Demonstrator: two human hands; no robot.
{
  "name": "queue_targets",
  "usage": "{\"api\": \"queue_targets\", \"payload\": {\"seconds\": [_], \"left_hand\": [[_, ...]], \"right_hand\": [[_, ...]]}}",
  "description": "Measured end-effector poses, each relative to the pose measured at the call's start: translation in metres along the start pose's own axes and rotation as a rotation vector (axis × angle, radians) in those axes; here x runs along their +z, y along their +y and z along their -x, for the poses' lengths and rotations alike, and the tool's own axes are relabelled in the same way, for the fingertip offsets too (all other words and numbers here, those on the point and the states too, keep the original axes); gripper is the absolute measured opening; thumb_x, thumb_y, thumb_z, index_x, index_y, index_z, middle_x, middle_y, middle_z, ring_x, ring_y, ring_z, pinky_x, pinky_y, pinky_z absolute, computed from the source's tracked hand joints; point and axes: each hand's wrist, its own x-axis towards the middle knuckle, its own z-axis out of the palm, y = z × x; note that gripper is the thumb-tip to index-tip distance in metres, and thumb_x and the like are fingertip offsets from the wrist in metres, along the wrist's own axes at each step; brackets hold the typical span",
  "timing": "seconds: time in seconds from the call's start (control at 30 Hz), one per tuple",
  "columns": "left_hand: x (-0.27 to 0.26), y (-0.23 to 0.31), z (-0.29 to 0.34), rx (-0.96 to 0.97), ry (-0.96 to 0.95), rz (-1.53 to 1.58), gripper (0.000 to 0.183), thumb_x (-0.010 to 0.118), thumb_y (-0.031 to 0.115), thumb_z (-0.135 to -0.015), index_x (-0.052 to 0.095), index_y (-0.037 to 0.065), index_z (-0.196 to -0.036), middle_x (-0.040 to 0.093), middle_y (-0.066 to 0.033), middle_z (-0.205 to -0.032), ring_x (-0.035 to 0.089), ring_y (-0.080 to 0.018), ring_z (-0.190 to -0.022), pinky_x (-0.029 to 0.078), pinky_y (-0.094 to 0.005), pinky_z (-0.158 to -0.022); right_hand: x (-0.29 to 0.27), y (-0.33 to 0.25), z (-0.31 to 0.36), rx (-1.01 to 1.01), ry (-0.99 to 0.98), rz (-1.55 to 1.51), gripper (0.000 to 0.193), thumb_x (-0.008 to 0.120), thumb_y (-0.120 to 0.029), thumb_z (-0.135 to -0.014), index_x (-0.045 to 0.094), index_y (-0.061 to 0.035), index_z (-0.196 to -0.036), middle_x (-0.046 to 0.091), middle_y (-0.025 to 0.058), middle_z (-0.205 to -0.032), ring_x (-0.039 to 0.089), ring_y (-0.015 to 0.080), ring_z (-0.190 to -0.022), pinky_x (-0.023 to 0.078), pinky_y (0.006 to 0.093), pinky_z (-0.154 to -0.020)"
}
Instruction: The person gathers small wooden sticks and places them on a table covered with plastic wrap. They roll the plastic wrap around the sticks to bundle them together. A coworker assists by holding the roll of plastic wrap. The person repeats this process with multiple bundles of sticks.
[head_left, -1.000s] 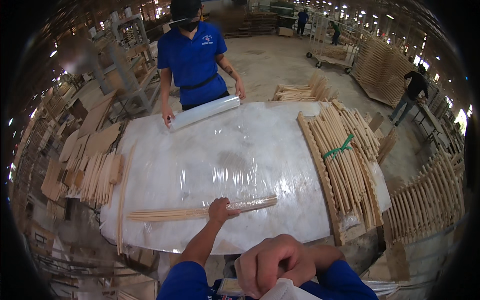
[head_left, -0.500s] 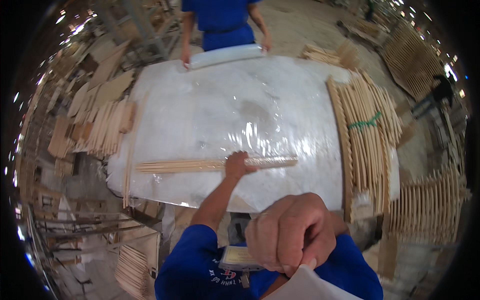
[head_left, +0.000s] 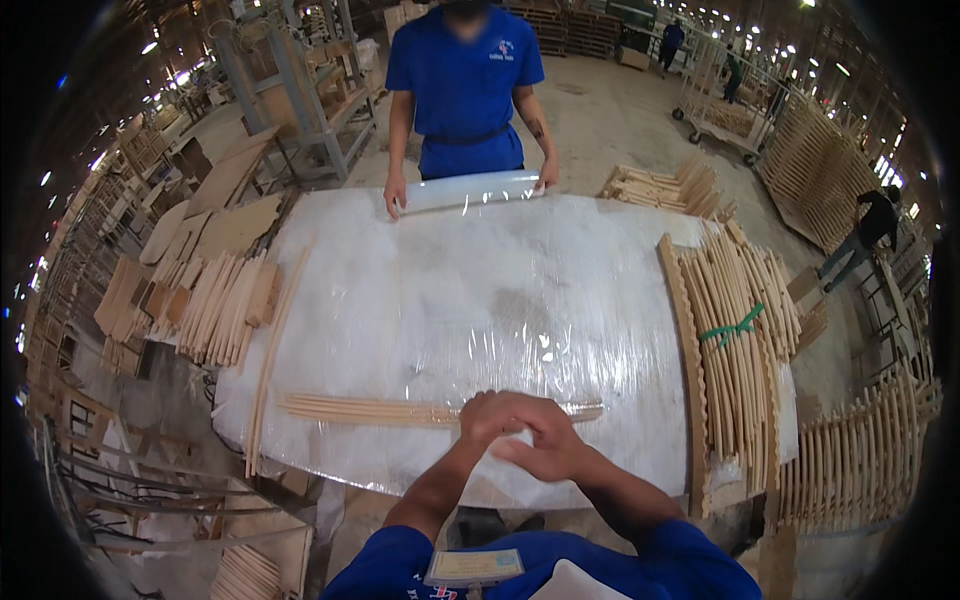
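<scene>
A bundle of thin wooden sticks (head_left: pixel 365 410) lies crosswise on clear plastic film near the table's front edge. Its right end shows a shine of film over it. My left hand (head_left: pixel 480 418) rests closed around the middle of the sticks, its fingers partly hidden by my other hand. Curved over it is my right hand (head_left: pixel 552 440), thumb apart from the fingers, with nothing visible in its grasp. The film (head_left: pixel 430 290) spreads across the table to a roll of clear film (head_left: pixel 470 192), held at both ends by a person opposite.
Wooden slats and rods (head_left: pixel 220 310) are stacked at the left, beside a long thin strip (head_left: pixel 277 360). On the right lie many rods tied with a green band (head_left: pixel 732 326). A rack of rods (head_left: pixel 855 450) stands beyond. Another person (head_left: pixel 868 235) is farther right.
My right hand has let go of the white material near the camera and moved forward to my left hand. The view has tilted up; my left hand stays on the sticks.
</scene>
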Motion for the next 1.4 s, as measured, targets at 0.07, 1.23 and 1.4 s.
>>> {"api": "queue_targets", "payload": {"seconds": [0.07,1.23,1.4], "left_hand": [[-0.006,-0.004,0.005,-0.202,-0.098,0.076,0.039,0.089,0.037,-0.077,0.077,0.014,-0.106,0.07,-0.0089,-0.109,0.067,-0.0326,-0.107,0.054,-0.0466,-0.092],[0.01,-0.072,-0.079,-0.099,-0.387,-0.582,0.082,0.08,0.078,-0.073,0.07,0.006,-0.11,0.067,-0.0118,-0.102,0.066,-0.0311,-0.099,0.053,-0.0468,-0.086],[0.005,-0.037,-0.004,-0.093,-0.272,-0.527,0.074,0.089,0.068,-0.07,0.066,0.007,-0.104,0.063,-0.0108,-0.099,0.063,-0.0329,-0.095,0.051,-0.0476,-0.082]], "right_hand": [[0.0,0.07,0.023,0.25,0.184,0.4,0.031,0.078,-0.027,-0.099,0.075,-0.0034,-0.119,0.074,0.0126,-0.115,0.071,0.0297,-0.102,0.056,0.0422,-0.093],[-0.096,0.3,0.034,0.233,0.593,1.062,0.02,0.069,-0.023,-0.099,0.067,-0.0073,-0.087,0.066,0.0148,-0.09,0.064,0.0384,-0.087,0.049,0.0525,-0.08],[-0.044,0.268,0.113,0.213,0.484,1.02,0.031,0.074,-0.032,-0.098,0.065,-0.0076,-0.114,0.065,0.0142,-0.117,0.062,0.0384,-0.113,0.044,0.0553,-0.111]]}}
